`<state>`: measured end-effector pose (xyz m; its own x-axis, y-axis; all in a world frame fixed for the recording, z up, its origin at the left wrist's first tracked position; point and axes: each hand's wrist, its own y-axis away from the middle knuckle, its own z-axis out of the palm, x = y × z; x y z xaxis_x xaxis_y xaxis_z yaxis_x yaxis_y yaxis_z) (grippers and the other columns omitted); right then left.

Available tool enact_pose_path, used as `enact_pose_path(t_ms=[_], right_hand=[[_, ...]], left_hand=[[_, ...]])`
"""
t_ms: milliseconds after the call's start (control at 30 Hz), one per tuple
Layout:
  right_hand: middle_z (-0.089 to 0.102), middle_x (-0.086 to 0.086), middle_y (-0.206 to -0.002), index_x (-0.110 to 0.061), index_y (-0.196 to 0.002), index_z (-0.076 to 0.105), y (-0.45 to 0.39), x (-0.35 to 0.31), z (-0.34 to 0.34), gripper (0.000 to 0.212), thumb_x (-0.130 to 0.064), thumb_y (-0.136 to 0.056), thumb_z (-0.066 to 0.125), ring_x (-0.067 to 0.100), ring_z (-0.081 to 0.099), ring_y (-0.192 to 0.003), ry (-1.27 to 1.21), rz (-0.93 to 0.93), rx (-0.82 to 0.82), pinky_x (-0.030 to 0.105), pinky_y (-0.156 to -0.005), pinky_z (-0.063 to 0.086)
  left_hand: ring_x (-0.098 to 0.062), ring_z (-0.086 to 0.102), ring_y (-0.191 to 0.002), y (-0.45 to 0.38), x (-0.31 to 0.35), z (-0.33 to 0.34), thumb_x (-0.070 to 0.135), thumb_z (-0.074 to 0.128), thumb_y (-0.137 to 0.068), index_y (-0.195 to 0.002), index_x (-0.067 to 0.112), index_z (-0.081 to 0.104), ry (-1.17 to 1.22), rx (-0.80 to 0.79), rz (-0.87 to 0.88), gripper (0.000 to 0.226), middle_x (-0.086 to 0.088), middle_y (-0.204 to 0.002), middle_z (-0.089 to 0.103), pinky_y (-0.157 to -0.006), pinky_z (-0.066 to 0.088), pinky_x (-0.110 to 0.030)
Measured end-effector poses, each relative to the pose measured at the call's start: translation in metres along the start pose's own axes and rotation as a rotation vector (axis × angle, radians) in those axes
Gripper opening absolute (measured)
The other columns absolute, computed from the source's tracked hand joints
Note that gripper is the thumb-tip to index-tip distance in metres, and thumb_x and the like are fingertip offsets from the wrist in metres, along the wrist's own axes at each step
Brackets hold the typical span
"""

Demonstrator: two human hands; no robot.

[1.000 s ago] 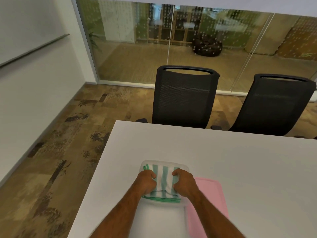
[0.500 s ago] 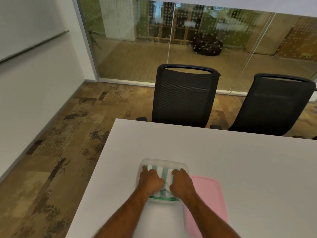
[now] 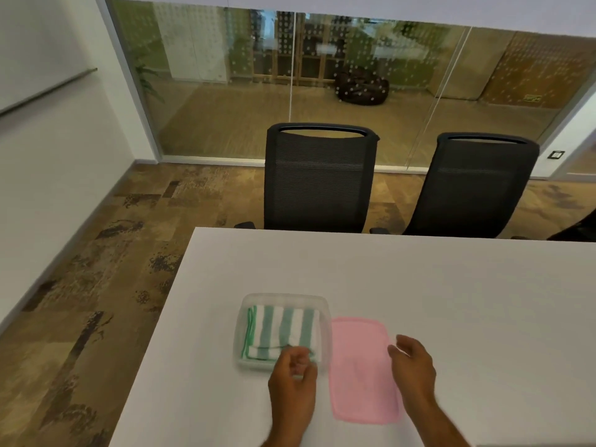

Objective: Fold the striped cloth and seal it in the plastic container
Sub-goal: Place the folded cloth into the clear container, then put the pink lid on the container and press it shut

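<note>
1. Head view, far left of the table (image 3: pixel 419 285): the clear plastic container (image 3: pixel 242 330) sits near the table's left edge, and the folded striped cloth (image 3: pixel 283 332) lies inside it, filling most of the floor.
2. Just nearer the person, the left hand (image 3: pixel 293 379) hovers at the container's near rim, fingers loosely curled and grasping nothing. It is motion-blurred, so I cannot tell whether a fingertip touches the cloth.
3. To the right, the pink lid (image 3: pixel 361 372) lies flat on the table, just beside the container and not yet fitted.
4. Further right, the right hand (image 3: pixel 414 366) is spread and empty at the lid's right edge, likely about to take it.
5. Risks, as I judge them: the cloth's near fold looks raised toward the rim, so a corner could get pinched under the lid and stop it sealing. Pressing one side only could leave the far side unseated. A push on the light container could slide it toward the table edge.
</note>
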<state>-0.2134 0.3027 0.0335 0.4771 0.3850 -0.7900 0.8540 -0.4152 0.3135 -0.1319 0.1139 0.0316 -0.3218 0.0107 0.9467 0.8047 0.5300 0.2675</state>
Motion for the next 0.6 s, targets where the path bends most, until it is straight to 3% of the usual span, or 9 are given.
enact_pose_path(t_ms=[67,133,233,300,433,533,600], right_hand=[[0.065,0.014,-0.128,-0.009,-0.124,0.061,-0.003,0.021,-0.009,0.037,-0.010,-0.087,0.062,0.033,0.057,-0.119,0.036,0.043,-0.007,0.043,-0.106,0.041],[0.062,0.015,-0.132,-0.008,-0.129,0.058,-0.004,0.040,-0.015,0.041,-0.011,-0.088,0.061,0.034,0.055,-0.122,0.065,0.088,-0.030,0.043,-0.107,0.040],[0.057,0.017,-0.139,-0.006,-0.136,0.051,-0.004,0.059,-0.015,0.049,-0.015,-0.088,0.063,0.035,0.052,-0.126,0.113,0.136,-0.110,0.042,-0.107,0.039],[0.054,0.018,-0.141,-0.005,-0.139,0.048,-0.003,0.066,-0.012,0.054,-0.017,-0.088,0.064,0.035,0.052,-0.126,0.140,0.158,-0.170,0.039,-0.106,0.039],[0.064,0.014,-0.126,-0.008,-0.127,0.055,0.004,0.072,-0.006,0.043,-0.019,-0.086,0.063,0.027,0.058,-0.100,0.204,0.137,-0.251,0.027,-0.084,0.041],[0.065,0.012,-0.122,-0.012,-0.121,0.057,0.007,0.072,-0.006,0.038,-0.020,-0.084,0.064,0.027,0.058,-0.098,0.212,0.131,-0.258,0.027,-0.083,0.042],[0.063,0.013,-0.128,-0.011,-0.128,0.054,0.007,0.072,-0.008,0.046,-0.021,-0.084,0.064,0.029,0.059,-0.109,0.204,0.153,-0.260,0.028,-0.090,0.042]], left_hand=[[-0.017,0.064,-0.076,0.011,-0.022,0.009,-0.004,0.075,-0.077,-0.085,0.026,0.064,-0.029,-0.001,-0.113,0.033,-0.009,-0.091,0.073,-0.065,0.047,-0.008],[-0.025,0.063,-0.088,0.016,-0.038,0.021,0.003,0.077,-0.076,-0.101,0.020,0.064,-0.111,-0.084,-0.225,0.033,-0.012,-0.106,0.070,-0.077,0.047,-0.020],[-0.025,0.057,-0.115,0.015,-0.049,0.037,0.019,0.077,-0.078,-0.132,0.009,0.052,-0.273,-0.256,-0.330,0.061,-0.012,-0.131,0.055,-0.099,0.044,-0.028],[-0.026,0.053,-0.123,0.012,-0.050,0.047,0.025,0.077,-0.078,-0.139,0.006,0.045,-0.326,-0.292,-0.340,0.071,-0.013,-0.137,0.050,-0.103,0.041,-0.029],[-0.025,0.060,-0.105,0.009,-0.047,0.062,0.023,0.075,-0.076,-0.123,0.003,0.055,-0.348,-0.315,-0.341,0.054,-0.013,-0.123,0.059,-0.088,0.047,-0.029],[-0.027,0.062,-0.087,0.009,-0.048,0.064,0.015,0.070,-0.075,-0.105,0.000,0.061,-0.382,-0.301,-0.337,0.035,-0.016,-0.101,0.063,-0.081,0.052,-0.033],[-0.028,0.067,-0.093,0.009,-0.051,0.062,0.008,0.067,-0.074,-0.105,0.001,0.066,-0.399,-0.280,-0.318,0.032,-0.015,-0.103,0.070,-0.080,0.052,-0.032]])
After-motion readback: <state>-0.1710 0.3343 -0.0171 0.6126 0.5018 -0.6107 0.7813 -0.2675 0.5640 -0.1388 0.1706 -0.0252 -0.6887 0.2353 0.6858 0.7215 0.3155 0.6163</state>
